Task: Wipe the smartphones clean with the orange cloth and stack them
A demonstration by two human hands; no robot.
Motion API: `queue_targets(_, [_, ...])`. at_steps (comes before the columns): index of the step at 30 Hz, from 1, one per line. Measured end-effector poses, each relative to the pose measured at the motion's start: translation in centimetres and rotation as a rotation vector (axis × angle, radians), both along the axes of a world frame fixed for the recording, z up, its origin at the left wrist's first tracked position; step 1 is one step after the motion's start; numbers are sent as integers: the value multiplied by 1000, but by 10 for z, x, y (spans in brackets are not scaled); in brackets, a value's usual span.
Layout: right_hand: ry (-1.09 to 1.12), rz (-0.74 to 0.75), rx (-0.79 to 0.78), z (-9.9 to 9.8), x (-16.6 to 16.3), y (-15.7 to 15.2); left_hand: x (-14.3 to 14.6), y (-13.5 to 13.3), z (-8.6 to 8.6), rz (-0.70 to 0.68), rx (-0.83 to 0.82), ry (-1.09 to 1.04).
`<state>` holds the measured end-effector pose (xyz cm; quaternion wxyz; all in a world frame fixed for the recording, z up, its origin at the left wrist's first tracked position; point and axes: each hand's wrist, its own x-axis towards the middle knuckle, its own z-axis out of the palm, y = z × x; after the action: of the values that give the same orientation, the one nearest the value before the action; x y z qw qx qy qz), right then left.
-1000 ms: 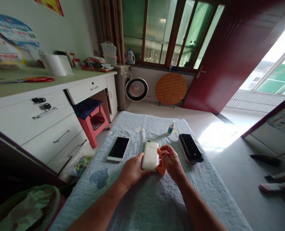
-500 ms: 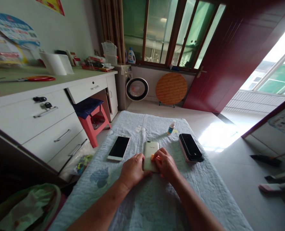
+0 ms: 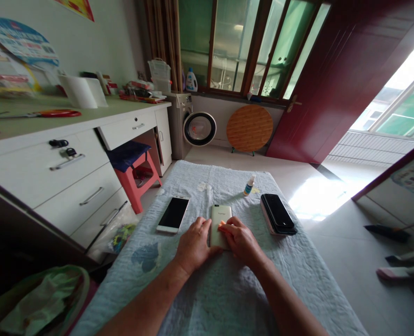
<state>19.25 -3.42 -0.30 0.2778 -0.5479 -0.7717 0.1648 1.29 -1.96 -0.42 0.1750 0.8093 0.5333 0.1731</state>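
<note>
Pinching a small, bunched orange cloth against the back of a slim cream-white smartphone, your right hand has its fingers drawn together, some tips hidden by the knuckles. Your left hand holds the phone at its lower left corner, fingers bent along the left edge and thumb at the bottom edge. The phone lies face down between both hands on a pale blue quilted fabric cover, its camera end pointing away from you. Wiping looks under way and, by this view, unfinished: the cloth sits mid-back, and the screen side is out of sight. To the left, a white-framed, dark-screened smartphone lies face up, near your left hand; to the right rests a stack topped by a glossy black smartphone. Neither hand touches these, and whether they are already wiped or waiting cannot be told. Farther out, a small bottle with a white top and blue-green label stands upright, out of your grip.
</note>
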Motion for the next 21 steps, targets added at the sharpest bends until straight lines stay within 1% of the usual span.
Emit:
queue_targets(4, [-47, 137, -14, 10, -3, -7, -3, 6, -3, -65, 40, 16])
queue_targets(6, [-76, 151, -10, 11, -3, -8, -4, 9, -5, -75, 57, 35])
queue_targets(10, [-101, 45, -9, 5, 2, -4, -6, 13, -7, -117, 16, 48])
queue_targets(13, [-71, -41, -33, 1, 7, 1, -6, 13, -5, -147, -26, 39])
queue_targets(18, [120, -73, -3, -2, 11, 6, -6, 14, -3, -155, -43, -2])
queue_targets(21, [226, -123, 18, -5, 9, 7, -7, 15, -4, -172, -44, -19])
